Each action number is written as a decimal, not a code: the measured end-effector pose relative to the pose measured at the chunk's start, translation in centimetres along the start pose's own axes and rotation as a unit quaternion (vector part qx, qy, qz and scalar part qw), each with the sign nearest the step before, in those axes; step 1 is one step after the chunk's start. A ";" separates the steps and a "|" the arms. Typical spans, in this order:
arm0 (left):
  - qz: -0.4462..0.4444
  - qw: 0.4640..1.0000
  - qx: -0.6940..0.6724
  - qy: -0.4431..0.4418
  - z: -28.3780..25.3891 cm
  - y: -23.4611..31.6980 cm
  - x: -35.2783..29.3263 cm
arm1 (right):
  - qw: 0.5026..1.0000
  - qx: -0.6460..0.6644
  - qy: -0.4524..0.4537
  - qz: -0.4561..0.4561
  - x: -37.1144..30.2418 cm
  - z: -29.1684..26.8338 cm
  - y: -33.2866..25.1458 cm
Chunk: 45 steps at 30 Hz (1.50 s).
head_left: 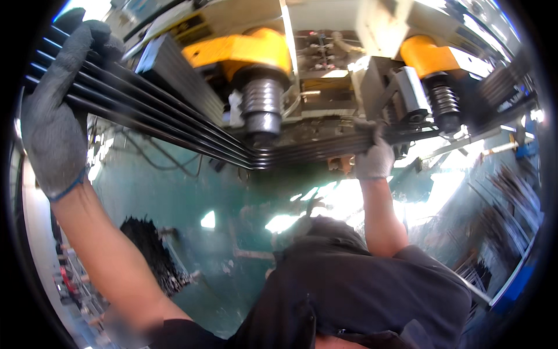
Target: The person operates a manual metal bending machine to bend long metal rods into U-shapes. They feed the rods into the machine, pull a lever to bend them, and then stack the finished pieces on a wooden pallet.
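Observation:
A row of several dark metal tubes [168,119] runs across the machine and bends beneath a grooved steel roller [261,107]. My left hand [58,125], in a grey glove, is closed round the tubes at the far left. Closer to the middle of the row, my right hand [375,157], also gloved, grips the same tubes from the near side. Its fingers are partly hidden and a little blurred. The roller hangs from a yellow arm [238,52], just above the bend. A second grooved roller [443,102] hangs from another yellow arm [427,55] on the right.
Grey metal blocks [183,78] stand behind the tubes. A pile of dark pieces [148,250] lies low on the left of the green floor [221,232]. At the right, many long thin rods [494,215] lie in a stack beside a blue frame [517,276].

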<state>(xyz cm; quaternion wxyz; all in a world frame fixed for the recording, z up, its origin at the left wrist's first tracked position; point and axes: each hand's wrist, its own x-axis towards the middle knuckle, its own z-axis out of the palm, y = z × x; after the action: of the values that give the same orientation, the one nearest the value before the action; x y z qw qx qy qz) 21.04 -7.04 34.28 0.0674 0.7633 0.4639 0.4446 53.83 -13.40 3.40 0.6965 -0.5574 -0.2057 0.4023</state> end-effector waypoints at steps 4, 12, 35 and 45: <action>-0.073 0.987 -0.089 0.110 -1.2 2.0 -7.9 | 0.975 0.212 -0.063 0.039 -3.9 -5.7 3.3; -0.158 0.875 -0.343 0.304 -6.6 -0.5 -27.4 | 0.916 0.301 -0.265 0.025 -8.8 -3.0 -0.2; -0.278 0.001 -0.142 0.950 23.3 22.9 -71.5 | 0.539 -0.343 -0.761 0.113 -35.7 8.3 18.7; -0.044 -0.088 -0.168 0.981 31.1 24.9 -78.1 | 0.338 -0.383 -0.859 -0.050 -52.0 4.7 25.1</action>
<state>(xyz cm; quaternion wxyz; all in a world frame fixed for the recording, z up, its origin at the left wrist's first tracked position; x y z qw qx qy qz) 46.62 -71.38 -19.52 0.3132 0.5348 0.0153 -0.7846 11.36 -50.21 -10.43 -0.1346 -0.0991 -0.8492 0.5009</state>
